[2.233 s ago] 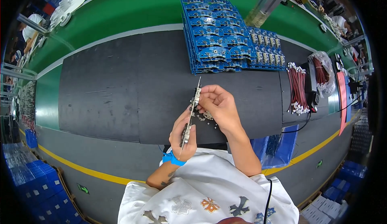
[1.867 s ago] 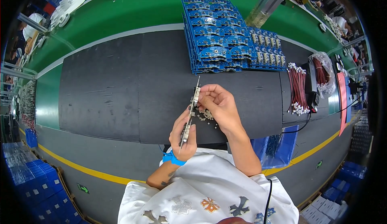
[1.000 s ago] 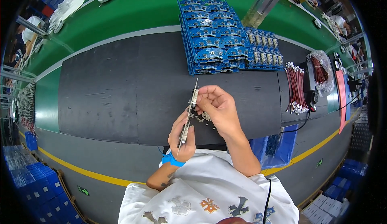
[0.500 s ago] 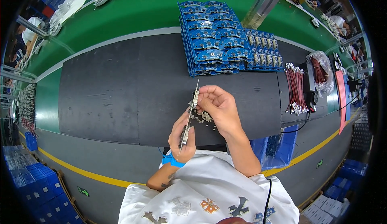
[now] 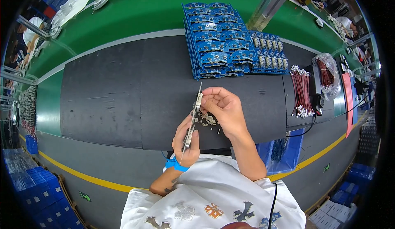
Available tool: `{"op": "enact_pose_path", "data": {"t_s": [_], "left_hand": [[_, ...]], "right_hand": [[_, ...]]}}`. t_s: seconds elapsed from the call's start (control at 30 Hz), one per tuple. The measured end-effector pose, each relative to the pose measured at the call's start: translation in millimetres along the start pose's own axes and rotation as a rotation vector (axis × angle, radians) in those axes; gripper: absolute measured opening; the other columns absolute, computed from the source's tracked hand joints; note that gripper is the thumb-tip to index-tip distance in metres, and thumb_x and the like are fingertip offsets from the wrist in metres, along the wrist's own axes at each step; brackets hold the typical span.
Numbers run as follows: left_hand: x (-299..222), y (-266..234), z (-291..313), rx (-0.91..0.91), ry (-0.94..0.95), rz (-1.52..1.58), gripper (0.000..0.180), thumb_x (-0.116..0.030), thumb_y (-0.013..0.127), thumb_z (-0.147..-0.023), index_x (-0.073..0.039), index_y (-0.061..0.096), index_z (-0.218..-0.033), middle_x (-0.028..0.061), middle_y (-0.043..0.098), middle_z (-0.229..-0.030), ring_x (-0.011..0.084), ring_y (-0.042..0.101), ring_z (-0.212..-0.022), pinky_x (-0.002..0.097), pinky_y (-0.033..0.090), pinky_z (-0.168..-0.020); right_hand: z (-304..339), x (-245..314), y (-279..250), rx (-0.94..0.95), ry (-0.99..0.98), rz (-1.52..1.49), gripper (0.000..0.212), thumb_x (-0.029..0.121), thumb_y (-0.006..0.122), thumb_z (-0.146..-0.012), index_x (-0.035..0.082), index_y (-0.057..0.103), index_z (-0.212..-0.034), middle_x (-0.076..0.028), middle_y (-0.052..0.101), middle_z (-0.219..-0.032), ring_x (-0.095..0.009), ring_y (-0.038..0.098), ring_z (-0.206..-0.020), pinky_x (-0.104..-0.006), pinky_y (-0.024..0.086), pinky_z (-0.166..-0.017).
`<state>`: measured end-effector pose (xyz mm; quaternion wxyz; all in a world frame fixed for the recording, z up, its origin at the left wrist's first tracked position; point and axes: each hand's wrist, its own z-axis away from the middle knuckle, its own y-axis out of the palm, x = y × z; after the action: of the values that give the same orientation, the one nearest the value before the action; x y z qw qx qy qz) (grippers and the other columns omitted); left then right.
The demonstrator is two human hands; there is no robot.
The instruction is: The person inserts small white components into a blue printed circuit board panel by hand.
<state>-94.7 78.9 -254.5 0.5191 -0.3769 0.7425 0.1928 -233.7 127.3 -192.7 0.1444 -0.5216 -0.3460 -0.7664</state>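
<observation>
Item one: a wide, matte dark grey rubber work mat (image 5: 123, 101), flat and faintly scuffed, lying along a glossy green bench top (image 5: 135, 19).

Item two: a stack of blue printed circuit panels (image 5: 216, 43) at the mat's far edge, each panel a grid of round-cornered boards; beside it a smaller blue panel of narrow boards (image 5: 269, 52).

Item three: a bundle of thin red wire leads with white plug ends (image 5: 301, 91), to our right of the mat.

Item four: a long, narrow circuit strip (image 5: 193, 120), held edge-on above the mat's near side. Our left hand (image 5: 187, 140) is closed round its lower end; our right hand (image 5: 224, 107) curls at its upper end, fingertips pinched against it.

Item five: a scatter of small pale loose parts (image 5: 207, 120) on the mat, just under the right hand.

We judge the step to be fitting or snapping parts at the strip; the next move calls for a steady left grip and fine fingertip pressure.
</observation>
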Motion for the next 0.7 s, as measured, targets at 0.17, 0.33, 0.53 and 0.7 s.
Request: {"op": "enact_pose_path", "data": {"t_s": [0.17,0.33,0.53,0.7], "left_hand": [[-6,-1,-9,0.061,0.031,-0.025,0.029,0.005,0.052,-0.081,0.003,0.047,-0.110,0.0274,0.051,-0.116,0.0366,0.053,-0.107,0.0396,0.043,-0.090],[-7,-2,-12,0.092,0.067,-0.023,0.030,0.006,0.051,-0.080,0.001,0.047,-0.110,0.0273,0.050,-0.117,0.0377,0.052,-0.109,0.0408,0.042,-0.090],[-5,-1,-8,0.081,0.041,-0.001,0.031,0.005,0.051,-0.081,0.000,0.047,-0.111,0.0270,0.050,-0.117,0.0375,0.051,-0.109,0.0406,0.042,-0.090],[-6,-3,-9,0.106,0.024,-0.005,0.031,0.005,0.050,-0.082,0.000,0.047,-0.112,0.0269,0.050,-0.117,0.0374,0.051,-0.109,0.0408,0.042,-0.090]], "right_hand": [[1,3,-2,0.005,0.033,0.011,0.018,0.001,0.060,-0.081,-0.003,0.055,-0.098,-0.007,0.061,-0.083,-0.008,0.058,-0.071,-0.0194,0.046,-0.060],[8,11,1,-0.021,0.031,-0.044,0.019,0.001,0.060,-0.082,-0.003,0.054,-0.100,-0.008,0.062,-0.084,-0.009,0.058,-0.072,-0.0197,0.046,-0.060],[11,12,4,0.035,0.011,-0.116,0.020,0.001,0.059,-0.082,-0.003,0.054,-0.100,-0.008,0.062,-0.086,-0.010,0.058,-0.073,-0.0203,0.047,-0.062],[11,11,4,0.035,0.000,-0.096,0.020,0.002,0.059,-0.082,-0.003,0.053,-0.101,-0.008,0.062,-0.086,-0.010,0.058,-0.073,-0.0202,0.047,-0.063]]}}
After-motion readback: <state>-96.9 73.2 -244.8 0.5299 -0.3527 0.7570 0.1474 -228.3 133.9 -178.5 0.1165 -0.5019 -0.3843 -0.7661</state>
